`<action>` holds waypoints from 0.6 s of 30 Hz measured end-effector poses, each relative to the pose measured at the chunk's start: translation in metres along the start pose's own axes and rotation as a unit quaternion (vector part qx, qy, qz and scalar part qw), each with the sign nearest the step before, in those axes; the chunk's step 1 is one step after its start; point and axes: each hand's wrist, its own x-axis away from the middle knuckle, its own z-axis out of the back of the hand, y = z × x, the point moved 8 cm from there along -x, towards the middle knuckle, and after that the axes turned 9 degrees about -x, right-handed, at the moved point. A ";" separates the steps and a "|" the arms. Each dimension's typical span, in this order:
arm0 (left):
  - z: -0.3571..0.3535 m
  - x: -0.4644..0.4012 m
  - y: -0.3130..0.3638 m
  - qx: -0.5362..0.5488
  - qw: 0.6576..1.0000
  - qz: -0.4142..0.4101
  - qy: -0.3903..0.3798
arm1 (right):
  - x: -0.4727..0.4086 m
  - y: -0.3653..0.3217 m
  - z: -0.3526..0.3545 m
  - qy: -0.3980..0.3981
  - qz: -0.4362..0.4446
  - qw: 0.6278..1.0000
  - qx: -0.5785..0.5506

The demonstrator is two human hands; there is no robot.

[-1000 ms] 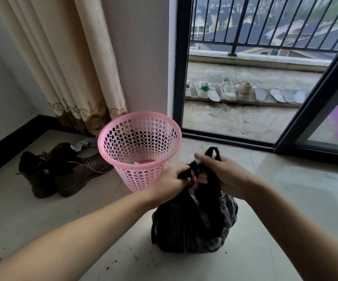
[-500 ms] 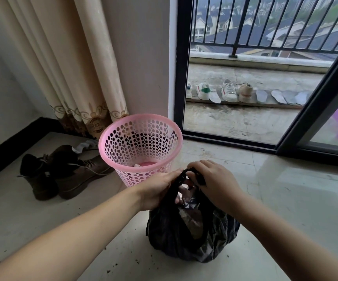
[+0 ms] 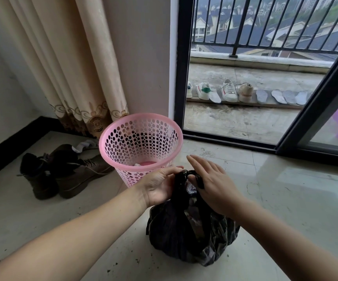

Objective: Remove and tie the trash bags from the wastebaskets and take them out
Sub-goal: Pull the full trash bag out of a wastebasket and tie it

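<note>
My left hand (image 3: pixel 160 187) pinches the gathered neck of the black trash bag (image 3: pixel 190 236), thumb and fingertips closed together on the plastic at its top. My right hand (image 3: pixel 214 185) lies over the other side of that neck; the outer fingers are spread and extended, while a loop of black plastic wraps over the index finger side. Whether the right thumb is clamped on the loop I cannot tell, as the plastic hides it.

The bag stands on the tiled floor (image 3: pixel 285 209) directly below both hands. It is full and bulging, with crumpled contents showing through a gap under the neck; what they are cannot be told.

The pink perforated wastebasket (image 3: pixel 141 147) stands upright just beyond my left hand, near the bag but apart from it. It has no liner. A small white scrap and a pink patch lie at its bottom.

A pair of brown boots (image 3: pixel 66 171) lies left of the wastebasket, close to the black skirting. A beige curtain (image 3: pixel 79 63) hangs behind. To the right, the floor is open up to the dark frame of the sliding door (image 3: pixel 314 110). Past its threshold, sneakers (image 3: pixel 228 91) and insoles line the balcony beneath a railing (image 3: pixel 265 23)
</note>
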 end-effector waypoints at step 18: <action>0.115 0.005 0.011 -0.795 0.578 -0.028 0.182 | 0.070 0.139 -0.044 -0.201 -0.285 0.930 0.115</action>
